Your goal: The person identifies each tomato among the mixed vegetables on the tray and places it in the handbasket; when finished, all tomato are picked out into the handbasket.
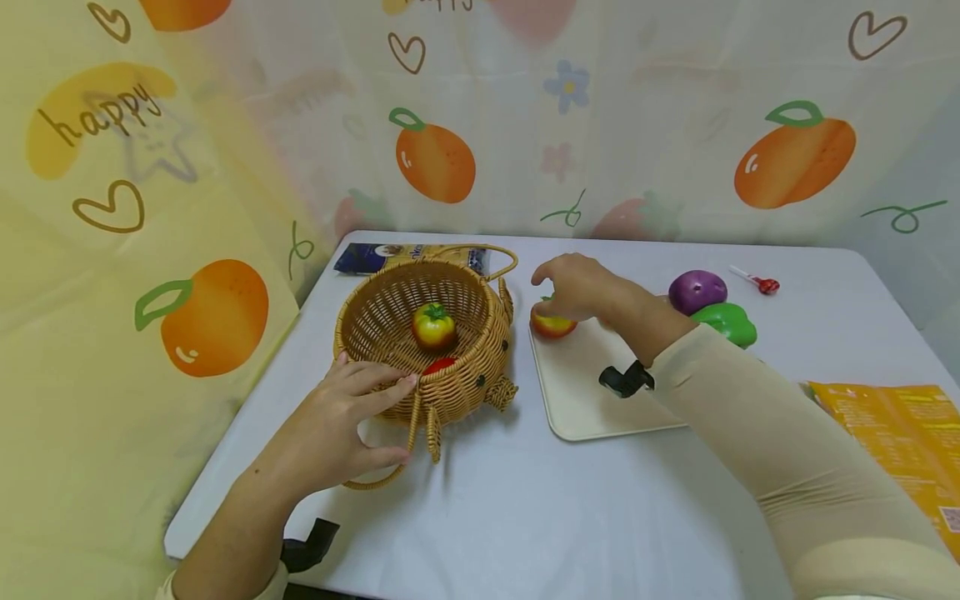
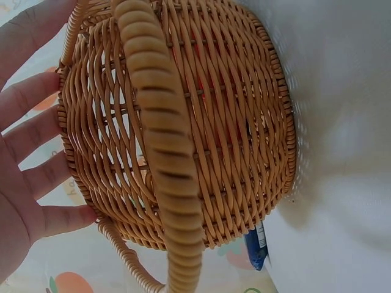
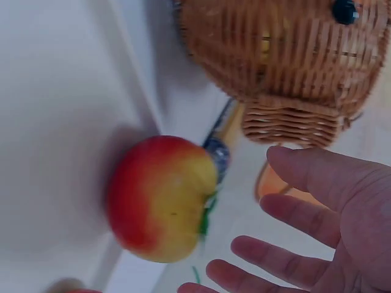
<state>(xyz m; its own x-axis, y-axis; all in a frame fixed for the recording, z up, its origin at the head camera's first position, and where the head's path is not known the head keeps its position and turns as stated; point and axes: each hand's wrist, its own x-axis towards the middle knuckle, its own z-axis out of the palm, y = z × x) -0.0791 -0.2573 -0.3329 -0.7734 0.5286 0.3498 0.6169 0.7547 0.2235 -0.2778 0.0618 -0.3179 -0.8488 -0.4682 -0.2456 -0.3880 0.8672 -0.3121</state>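
Observation:
A wicker basket (image 1: 390,321) shaped like an animal stands on the white table (image 1: 525,517); inside lie a yellow-orange toy tomato (image 1: 433,326) and a red piece (image 1: 439,365). My left hand (image 1: 352,417) rests with straight fingers against the basket's near rim; in the left wrist view the fingers (image 2: 27,137) lie along the basket (image 2: 183,122) wall. My right hand (image 1: 577,287) hovers with relaxed fingers just over a red-yellow toy apple (image 1: 552,324) at the far left corner of a cream cutting board (image 1: 592,392). In the right wrist view the apple (image 3: 162,198) sits apart from the open fingers (image 3: 305,232).
A purple toy vegetable (image 1: 697,291) and a green pepper (image 1: 726,323) lie right of the board, with a red lollipop (image 1: 759,282) behind them. A blue packet (image 1: 375,257) lies behind the basket, and an orange packet (image 1: 900,433) at the right edge. A fruit-print curtain backs the table.

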